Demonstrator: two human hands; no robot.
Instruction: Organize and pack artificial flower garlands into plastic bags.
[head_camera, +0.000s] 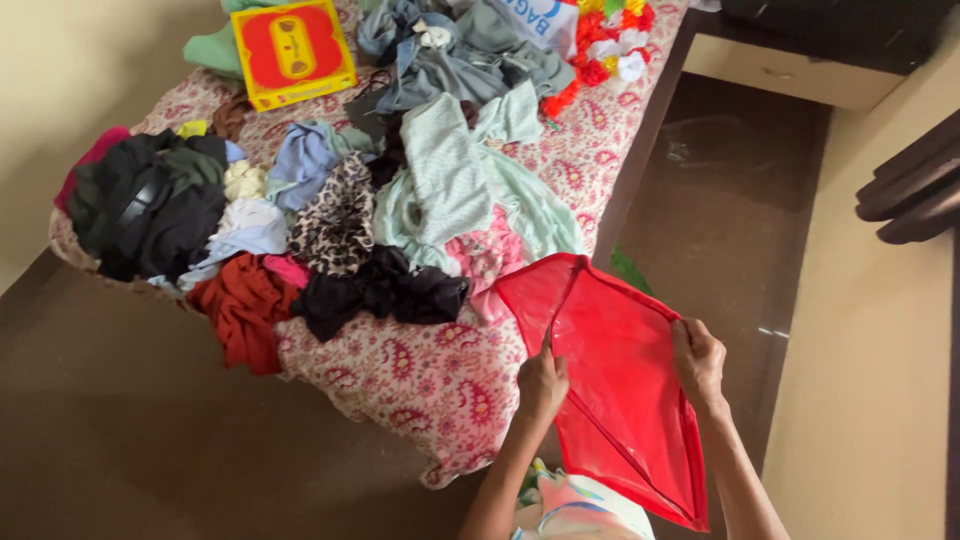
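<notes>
Both hands are gripping a red mesh zip bag (620, 390) off the near corner of the bed (440, 385).

Largest first — the bed, in a pink paisley sheet, is carrying a heap of clothes (330, 220); the bag is hanging just beyond its corner, left hand (542, 385) pinching the zip edge, right hand (698, 362) clamping the far rim. Keeping both edges taut should help it open cleanly. At the bed's far end a flat yellow-and-red box (292, 50) is lying.
</notes>
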